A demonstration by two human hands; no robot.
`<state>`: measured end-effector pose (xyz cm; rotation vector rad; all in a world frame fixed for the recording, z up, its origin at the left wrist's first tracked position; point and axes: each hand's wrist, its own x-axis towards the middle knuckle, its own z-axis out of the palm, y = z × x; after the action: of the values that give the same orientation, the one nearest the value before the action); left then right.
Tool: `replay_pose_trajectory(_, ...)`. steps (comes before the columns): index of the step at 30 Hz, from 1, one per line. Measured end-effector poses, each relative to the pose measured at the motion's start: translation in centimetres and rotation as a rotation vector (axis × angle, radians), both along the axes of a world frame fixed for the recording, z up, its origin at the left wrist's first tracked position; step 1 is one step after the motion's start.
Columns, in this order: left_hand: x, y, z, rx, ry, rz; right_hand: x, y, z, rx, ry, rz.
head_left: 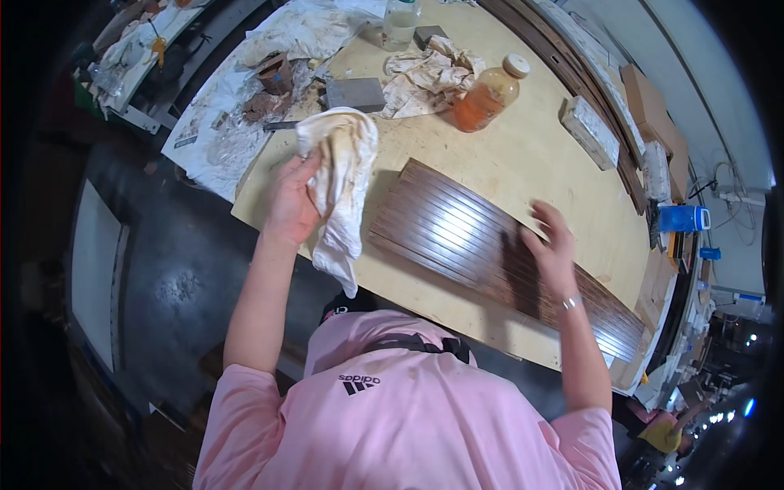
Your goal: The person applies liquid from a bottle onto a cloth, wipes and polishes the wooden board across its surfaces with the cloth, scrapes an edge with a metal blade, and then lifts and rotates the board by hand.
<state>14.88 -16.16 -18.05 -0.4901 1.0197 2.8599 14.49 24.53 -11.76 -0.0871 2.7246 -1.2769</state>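
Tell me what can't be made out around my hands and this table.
In the head view:
- Some fingers of the left hand: hidden behind the stained white cloth.
- Part of the brown grooved board: covered by the right hand.
- Top of the clear bottle: cut off by the upper edge.

Clock read from the board (453, 233), on the table (506, 159): bottle (487, 98) at 12, crumpled cloth (425, 77) at 11, jar (399, 28) behind that. Flat block (357, 95) was between 10 and 11, plastic sheet (306, 28) beyond. Wrapped block (590, 132) at 1. Left hand (292, 200) had the rag (341, 159) at 10; right hand (553, 243) was by the board's far edge, contact unclear.
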Motion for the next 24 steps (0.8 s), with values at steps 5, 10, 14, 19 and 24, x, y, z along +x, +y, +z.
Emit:
replay_pose_trajectory(5, -2.6, -0.4, -1.2, 0.083, -0.008, -0.167, -7.0, -17.8, -1.5, -0.547, -0.059, 0.096)
replay_pose_trajectory(10, -4.4, -2.3, -0.5, 0.043, 0.019, -0.174, -11.7, -18.9, -3.5, -0.478, -0.301, 0.219)
replay_pose_trajectory(14, -4.3, -2.7, -2.2, 0.087, -0.106, -0.081, -11.0, -16.6, -3.9, -0.509, -0.356, 0.123)
replay_pose_trajectory(19, -4.8, -2.6, -1.7, 0.172, -0.069, -0.093, -12.9, -10.9, -5.7, -0.320, -0.095, -0.538)
replay_pose_trajectory(24, -6.3, -1.7, -3.3, 0.194, -0.112, -0.135, -19.9, -11.7, -5.9, -0.560, 0.125, -0.155)
